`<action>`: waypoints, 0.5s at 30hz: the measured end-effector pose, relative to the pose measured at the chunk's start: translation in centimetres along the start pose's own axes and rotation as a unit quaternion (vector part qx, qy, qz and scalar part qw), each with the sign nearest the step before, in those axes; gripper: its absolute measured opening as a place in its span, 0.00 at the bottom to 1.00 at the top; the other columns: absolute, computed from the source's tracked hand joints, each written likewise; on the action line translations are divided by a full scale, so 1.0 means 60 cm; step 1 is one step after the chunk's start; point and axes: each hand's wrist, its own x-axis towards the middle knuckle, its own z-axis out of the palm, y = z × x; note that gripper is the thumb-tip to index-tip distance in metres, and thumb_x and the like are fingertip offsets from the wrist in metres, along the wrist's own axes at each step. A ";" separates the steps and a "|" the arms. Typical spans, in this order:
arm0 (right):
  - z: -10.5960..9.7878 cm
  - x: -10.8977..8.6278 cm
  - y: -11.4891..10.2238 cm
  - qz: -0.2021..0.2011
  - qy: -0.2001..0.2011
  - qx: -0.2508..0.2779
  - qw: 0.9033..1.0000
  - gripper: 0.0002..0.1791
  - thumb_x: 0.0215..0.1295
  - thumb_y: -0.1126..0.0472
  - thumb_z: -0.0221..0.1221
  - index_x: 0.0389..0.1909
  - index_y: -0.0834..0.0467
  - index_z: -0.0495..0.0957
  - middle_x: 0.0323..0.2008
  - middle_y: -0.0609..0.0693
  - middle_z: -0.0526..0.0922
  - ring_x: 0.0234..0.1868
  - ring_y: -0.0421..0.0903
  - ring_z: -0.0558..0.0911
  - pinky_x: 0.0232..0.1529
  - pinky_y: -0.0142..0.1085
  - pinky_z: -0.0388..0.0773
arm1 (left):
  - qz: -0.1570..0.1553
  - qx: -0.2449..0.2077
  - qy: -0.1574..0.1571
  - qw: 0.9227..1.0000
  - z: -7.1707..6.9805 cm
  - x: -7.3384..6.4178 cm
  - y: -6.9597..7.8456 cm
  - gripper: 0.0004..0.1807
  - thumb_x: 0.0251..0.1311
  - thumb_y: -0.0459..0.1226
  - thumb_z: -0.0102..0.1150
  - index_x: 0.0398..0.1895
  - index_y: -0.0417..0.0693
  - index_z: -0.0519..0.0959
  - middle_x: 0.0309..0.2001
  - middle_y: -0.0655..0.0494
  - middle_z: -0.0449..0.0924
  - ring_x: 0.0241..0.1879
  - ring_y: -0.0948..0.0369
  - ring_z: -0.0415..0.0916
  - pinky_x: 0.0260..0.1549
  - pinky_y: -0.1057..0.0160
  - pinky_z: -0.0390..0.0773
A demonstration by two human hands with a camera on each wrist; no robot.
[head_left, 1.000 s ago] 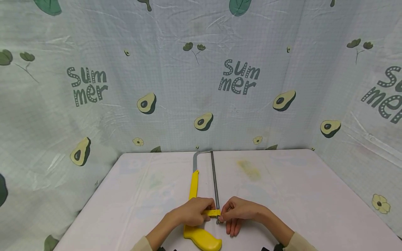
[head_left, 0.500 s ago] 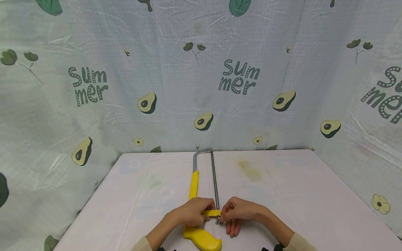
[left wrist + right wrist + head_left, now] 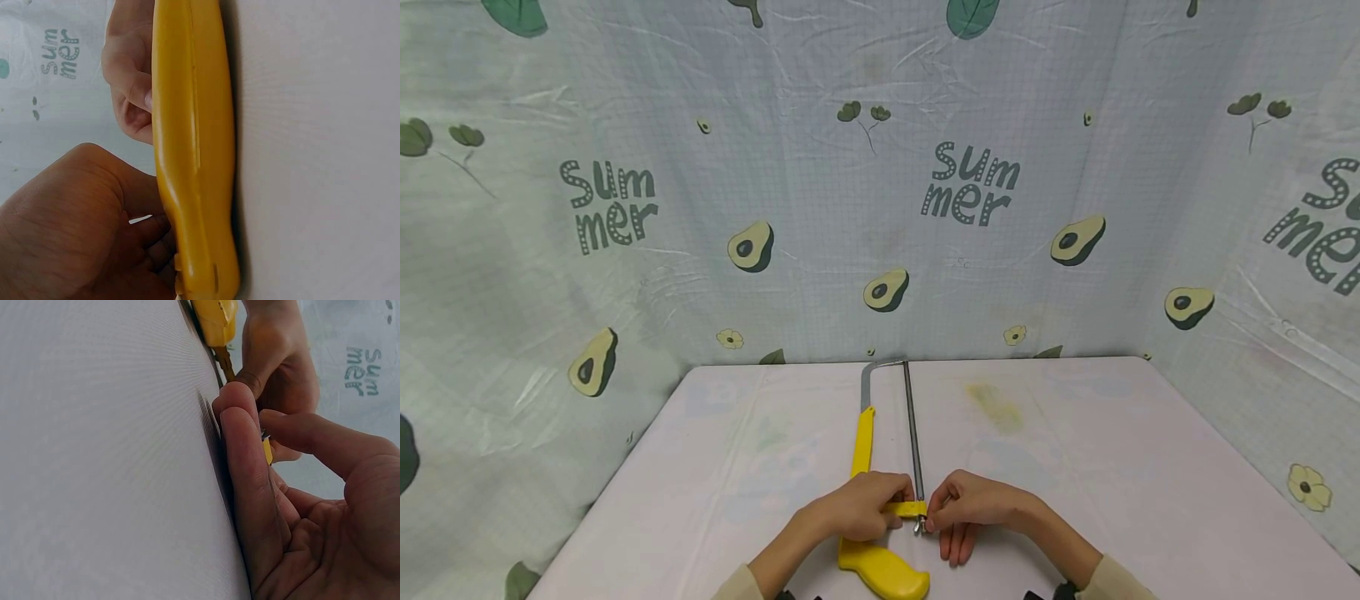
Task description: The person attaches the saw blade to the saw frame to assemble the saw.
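A hacksaw with a yellow handle (image 3: pixel 891 575) lies on the table, its grey frame (image 3: pixel 866 385) and dark blade (image 3: pixel 913 429) pointing away from me. My left hand (image 3: pixel 861 506) grips the yellow crosspiece (image 3: pixel 907 509) near the blade's close end. At that end, thumb and fingertips of my right hand (image 3: pixel 977 502) pinch a small metal wing nut (image 3: pixel 919 527), partly covered by them. Its other fingers stretch down by the tabletop. In the left wrist view the handle (image 3: pixel 194 112) hides part of both hands. My left hand (image 3: pixel 278 359) also shows in the right wrist view.
The table (image 3: pixel 1112 467) has a pale cover with a yellowish stain (image 3: pixel 995 406) right of the blade. A light curtain (image 3: pixel 820 192) printed with avocados and lettering hangs behind and at both sides.
The wing nut shows at a slightly different angle under my right fingertips. My left hand and the hacksaw's frame stay in place.
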 end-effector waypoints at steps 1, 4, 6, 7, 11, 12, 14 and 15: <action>0.000 0.000 0.000 0.000 0.000 0.000 1.000 0.11 0.68 0.59 0.63 0.41 0.65 0.82 0.23 0.50 0.87 0.20 0.39 0.86 0.24 0.31 0.83 | 0.000 0.000 0.000 1.000 0.000 0.000 0.000 0.10 0.65 0.34 0.66 0.43 0.57 0.76 0.32 0.68 0.72 0.32 0.70 0.67 0.37 0.71 0.70; 0.000 0.001 0.001 0.001 0.000 0.001 1.000 0.11 0.69 0.60 0.62 0.41 0.65 0.82 0.23 0.50 0.87 0.20 0.39 0.87 0.24 0.31 0.83 | 0.002 0.001 0.001 1.000 0.000 0.000 -0.001 0.10 0.65 0.34 0.66 0.43 0.57 0.76 0.32 0.68 0.72 0.32 0.70 0.67 0.37 0.71 0.70; 0.000 0.001 0.002 0.001 -0.001 0.002 1.000 0.10 0.69 0.60 0.62 0.41 0.65 0.82 0.23 0.50 0.87 0.20 0.38 0.87 0.24 0.31 0.83 | 0.003 0.001 0.001 1.000 0.000 0.000 -0.001 0.10 0.65 0.34 0.66 0.43 0.57 0.76 0.32 0.68 0.72 0.32 0.71 0.67 0.37 0.71 0.70; -0.001 0.001 0.002 0.001 -0.001 0.003 1.000 0.10 0.69 0.61 0.62 0.41 0.65 0.82 0.23 0.50 0.87 0.20 0.38 0.87 0.24 0.31 0.83 | 0.003 0.001 0.001 1.000 0.000 0.000 -0.002 0.10 0.65 0.34 0.66 0.43 0.57 0.76 0.32 0.68 0.72 0.33 0.71 0.67 0.37 0.71 0.70; -0.002 0.001 0.003 -0.002 -0.001 0.001 1.000 0.10 0.69 0.61 0.62 0.41 0.65 0.83 0.23 0.50 0.87 0.20 0.38 0.86 0.24 0.31 0.83 | 0.004 0.002 0.000 1.000 0.000 0.002 -0.003 0.10 0.65 0.34 0.66 0.43 0.57 0.76 0.32 0.68 0.71 0.33 0.70 0.67 0.37 0.71 0.70; -0.002 0.001 0.003 -0.003 -0.001 0.000 1.000 0.10 0.69 0.61 0.62 0.41 0.65 0.83 0.23 0.50 0.87 0.20 0.38 0.86 0.24 0.31 0.83 | 0.004 0.001 -0.001 1.000 0.000 0.002 -0.003 0.10 0.65 0.34 0.66 0.43 0.57 0.76 0.32 0.68 0.71 0.33 0.70 0.67 0.37 0.71 0.70; -0.002 0.001 0.004 -0.005 -0.002 -0.002 1.000 0.10 0.69 0.61 0.61 0.41 0.66 0.83 0.23 0.50 0.87 0.20 0.38 0.86 0.24 0.31 0.83 | 0.003 -0.002 -0.003 1.000 0.000 0.003 -0.003 0.10 0.65 0.34 0.66 0.43 0.57 0.76 0.32 0.68 0.71 0.32 0.70 0.67 0.37 0.71 0.70; -0.003 0.001 0.004 -0.006 -0.003 -0.002 1.000 0.10 0.69 0.61 0.61 0.42 0.66 0.83 0.23 0.50 0.87 0.20 0.38 0.86 0.25 0.31 0.83 | 0.002 -0.003 -0.004 1.000 0.000 0.004 -0.003 0.10 0.65 0.34 0.66 0.43 0.57 0.76 0.32 0.68 0.71 0.32 0.70 0.67 0.37 0.71 0.70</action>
